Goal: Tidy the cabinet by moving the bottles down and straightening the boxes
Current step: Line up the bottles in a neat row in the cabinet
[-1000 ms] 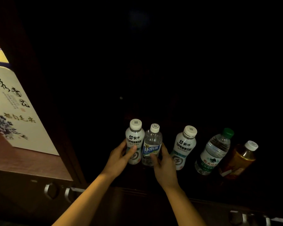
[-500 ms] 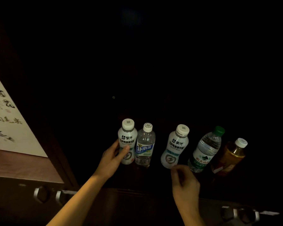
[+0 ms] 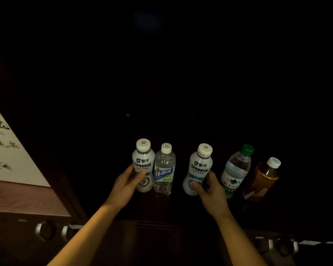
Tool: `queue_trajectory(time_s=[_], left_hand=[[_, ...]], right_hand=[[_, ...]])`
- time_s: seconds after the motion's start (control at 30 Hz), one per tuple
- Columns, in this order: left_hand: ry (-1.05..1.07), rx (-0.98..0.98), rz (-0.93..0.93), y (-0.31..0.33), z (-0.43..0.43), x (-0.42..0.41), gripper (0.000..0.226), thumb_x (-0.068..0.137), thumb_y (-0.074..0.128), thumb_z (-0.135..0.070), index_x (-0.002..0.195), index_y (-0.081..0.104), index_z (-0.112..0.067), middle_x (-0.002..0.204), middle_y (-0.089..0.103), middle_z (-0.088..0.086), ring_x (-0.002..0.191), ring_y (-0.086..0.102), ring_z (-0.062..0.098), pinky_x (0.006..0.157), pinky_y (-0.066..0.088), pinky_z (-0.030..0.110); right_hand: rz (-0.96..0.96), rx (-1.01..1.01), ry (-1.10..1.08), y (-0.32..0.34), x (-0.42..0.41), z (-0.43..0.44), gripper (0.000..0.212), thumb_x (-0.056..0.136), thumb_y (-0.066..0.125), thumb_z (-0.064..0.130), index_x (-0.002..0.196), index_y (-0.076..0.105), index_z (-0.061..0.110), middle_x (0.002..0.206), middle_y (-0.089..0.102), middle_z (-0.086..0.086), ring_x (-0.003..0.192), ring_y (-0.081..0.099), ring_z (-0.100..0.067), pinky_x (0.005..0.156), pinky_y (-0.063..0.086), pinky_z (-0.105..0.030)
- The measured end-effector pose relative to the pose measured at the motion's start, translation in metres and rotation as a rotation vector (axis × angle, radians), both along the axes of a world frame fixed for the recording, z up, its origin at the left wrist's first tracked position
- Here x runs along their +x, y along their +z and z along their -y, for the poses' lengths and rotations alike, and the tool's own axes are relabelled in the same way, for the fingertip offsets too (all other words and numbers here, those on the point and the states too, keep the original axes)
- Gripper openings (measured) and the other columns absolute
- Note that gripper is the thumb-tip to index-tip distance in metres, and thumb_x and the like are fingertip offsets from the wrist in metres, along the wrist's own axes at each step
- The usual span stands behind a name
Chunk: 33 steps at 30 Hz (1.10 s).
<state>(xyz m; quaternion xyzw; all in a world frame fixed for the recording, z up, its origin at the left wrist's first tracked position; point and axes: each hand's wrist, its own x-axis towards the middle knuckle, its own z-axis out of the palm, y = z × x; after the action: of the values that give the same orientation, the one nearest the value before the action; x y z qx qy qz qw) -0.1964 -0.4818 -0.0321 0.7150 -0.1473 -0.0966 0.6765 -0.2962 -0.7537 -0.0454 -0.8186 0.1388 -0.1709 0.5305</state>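
1. Five bottles stand in a row on the dark shelf (image 3: 178,205); the left hand (image 3: 126,186) wraps the leftmost white bottle (image 3: 143,163).
2. Meanwhile the right hand (image 3: 212,193) curls round the middle white bottle (image 3: 200,167), low down.
3. Probably best: slide it upright toward the clear bottle (image 3: 164,169), no tipping.

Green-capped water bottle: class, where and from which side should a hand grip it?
Probably grip the green-capped water bottle round its ribbed body above the label, from the front: the amber bottle and the white bottle beside it crowd its sides.
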Motion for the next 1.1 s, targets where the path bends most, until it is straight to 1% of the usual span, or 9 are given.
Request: queue_trajectory(time_s=[0.1, 0.4, 0.53, 0.6, 0.7, 0.8, 0.87, 0.93, 1.1], left_hand=[[0.005, 0.001, -0.008, 0.001, 0.0, -0.001, 0.056, 0.085, 0.062, -0.048, 0.138, 0.051, -0.032, 0.129, 0.063, -0.015, 0.118, 0.057, -0.002, 0.093, 0.047, 0.016], [0.014, -0.005, -0.018, 0.007, 0.001, -0.005, 0.059, 0.083, 0.062, -0.048, 0.138, 0.051, -0.031, 0.127, 0.062, -0.014, 0.111, 0.057, -0.01, 0.082, 0.047, 0.006], [0.022, 0.002, -0.017, 0.007, 0.001, -0.005, 0.058, 0.083, 0.062, -0.049, 0.138, 0.05, -0.034, 0.125, 0.062, -0.017, 0.108, 0.057, -0.013, 0.079, 0.046, 0.005], [0.031, 0.017, -0.017, 0.006, 0.0, -0.005, 0.058, 0.081, 0.062, -0.051, 0.137, 0.05, -0.036, 0.124, 0.061, -0.018, 0.108, 0.056, -0.013, 0.08, 0.046, 0.007], [0.026, 0.021, -0.003, 0.004, 0.0, -0.003, 0.061, 0.082, 0.061, -0.052, 0.138, 0.05, -0.033, 0.128, 0.061, -0.015, 0.114, 0.056, -0.006, 0.089, 0.044, 0.015], [0.037, 0.008, 0.001, 0.0, 0.0, -0.003, 0.06, 0.083, 0.061, -0.05, 0.139, 0.05, -0.032, 0.13, 0.061, -0.013, 0.118, 0.056, 0.001, 0.096, 0.044, 0.024], [0.041, 0.005, 0.004, 0.0, 0.001, -0.004, 0.058, 0.084, 0.061, -0.049, 0.139, 0.051, -0.032, 0.129, 0.062, -0.014, 0.117, 0.055, -0.001, 0.093, 0.044, 0.022], [0.045, 0.002, 0.004, 0.001, 0.003, -0.006, 0.059, 0.083, 0.061, -0.05, 0.139, 0.051, -0.032, 0.127, 0.062, -0.016, 0.116, 0.055, -0.002, 0.09, 0.043, 0.019], [0.036, -0.007, 0.005, 0.003, 0.003, -0.008, 0.051, 0.084, 0.06, -0.05, 0.133, 0.054, -0.039, 0.122, 0.066, -0.02, 0.113, 0.059, -0.003, 0.091, 0.043, 0.021]], right_hand=[[-0.004, 0.0, 0.03, -0.002, 0.004, -0.004, 0.056, 0.089, 0.073, 0.023, 0.139, 0.048, 0.026, 0.123, 0.063, 0.022, 0.115, 0.059, 0.009, 0.097, 0.052, -0.026], [-0.009, -0.001, 0.127, -0.004, 0.015, -0.025, 0.061, 0.091, 0.071, 0.027, 0.146, 0.045, 0.027, 0.131, 0.062, 0.021, 0.122, 0.057, 0.003, 0.102, 0.05, -0.028], [-0.015, 0.03, 0.157, 0.005, 0.003, -0.025, 0.08, 0.087, 0.073, 0.042, 0.154, 0.031, 0.034, 0.141, 0.051, 0.027, 0.128, 0.048, 0.009, 0.103, 0.043, -0.017], [-0.029, 0.043, 0.095, 0.006, -0.012, -0.024, 0.081, 0.081, 0.073, 0.052, 0.15, 0.033, 0.039, 0.136, 0.048, 0.033, 0.123, 0.046, 0.015, 0.101, 0.041, -0.015], [-0.084, -0.052, -0.063, -0.004, -0.049, -0.011, 0.035, 0.083, 0.074, 0.046, 0.116, 0.062, 0.042, 0.106, 0.069, 0.028, 0.102, 0.062, 0.012, 0.09, 0.052, -0.019], [-0.166, -0.127, -0.207, -0.011, -0.085, 0.014, 0.005, 0.086, 0.074, 0.037, 0.086, 0.069, 0.036, 0.082, 0.072, 0.021, 0.082, 0.068, 0.006, 0.076, 0.057, -0.026], [-0.174, -0.162, -0.319, -0.011, -0.1, 0.034, 0.011, 0.086, 0.075, 0.036, 0.083, 0.068, 0.029, 0.074, 0.071, 0.011, 0.08, 0.069, -0.005, 0.067, 0.05, -0.021], [-0.161, -0.178, -0.402, -0.008, -0.106, 0.051, 0.02, 0.085, 0.076, 0.039, 0.093, 0.066, 0.023, 0.083, 0.069, 0.011, 0.089, 0.069, -0.015, 0.066, 0.043, -0.017], [-0.132, -0.133, -0.266, 0.0, -0.087, 0.069, 0.081, 0.082, 0.078, 0.041, 0.149, 0.037, 0.02, 0.144, 0.053, 0.0, 0.134, 0.05, -0.019, 0.103, 0.042, -0.032]])
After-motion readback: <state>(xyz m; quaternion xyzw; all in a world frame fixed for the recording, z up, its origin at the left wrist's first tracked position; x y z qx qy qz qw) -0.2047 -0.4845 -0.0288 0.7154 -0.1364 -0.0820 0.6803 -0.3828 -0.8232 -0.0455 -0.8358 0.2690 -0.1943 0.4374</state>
